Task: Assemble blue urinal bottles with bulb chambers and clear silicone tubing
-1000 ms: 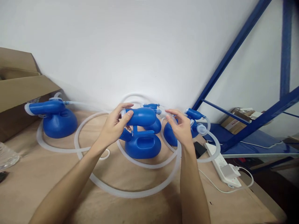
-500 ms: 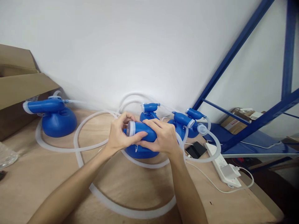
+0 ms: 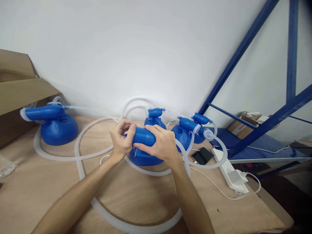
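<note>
A blue plastic bottle (image 3: 145, 157) with a long neck stands on the brown table (image 3: 39, 182) in the middle. My right hand (image 3: 162, 143) is wrapped over the bottle's neck (image 3: 143, 136). My left hand (image 3: 121, 139) is closed on the open end of that neck, its fingertips pinched at the rim. A thick translucent hose (image 3: 136, 224) loops round the bottle and under both forearms.
Another blue bottle (image 3: 55, 123) stands far left, beside a cardboard box (image 3: 17, 94). More blue bottles (image 3: 185, 133) cluster behind my hands against the white wall. A phone (image 3: 201, 156) and a white power strip (image 3: 231, 175) lie right, before blue shelving (image 3: 268, 126).
My right hand left the hose and came down onto the bottle's neck. My left hand slid to the neck's open end and closed over its rim.
</note>
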